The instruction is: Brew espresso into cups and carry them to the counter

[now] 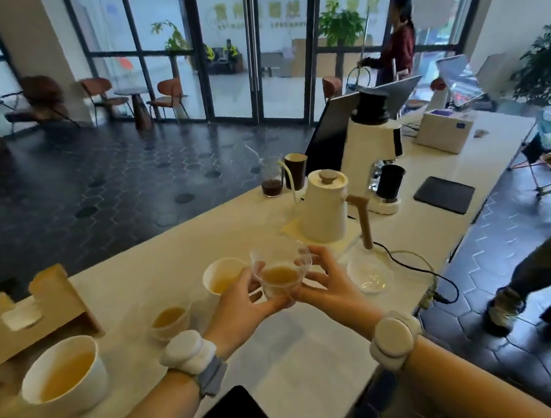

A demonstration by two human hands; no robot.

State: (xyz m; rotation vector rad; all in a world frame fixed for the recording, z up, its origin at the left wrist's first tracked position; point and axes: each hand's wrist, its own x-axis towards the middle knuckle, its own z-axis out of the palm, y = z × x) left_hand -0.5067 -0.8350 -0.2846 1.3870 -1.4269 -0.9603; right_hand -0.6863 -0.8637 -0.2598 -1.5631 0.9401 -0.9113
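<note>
Head view: Both hands hold one clear glass cup (281, 270) just above the white bench (170, 265). The left hand (243, 301) curls its fingers round the cup's left wall and base. The right hand (327, 282) pinches the right wall with thumb and fingertips. The cup holds a shallow layer of amber liquid.

Three filled cups stand on the bench to the left: a white paper cup (221, 276) just beside the glass cup, a small cup (171, 320) nearer, and a large white cup (64, 375) nearest. A white kettle (327, 204) and a grinder (375, 149) stand beyond.

Handling: the glass is probably thin, rigid, fragile and slippery. Take hold low on the wall, supporting the base. Keep it level; the load appears light.
</note>
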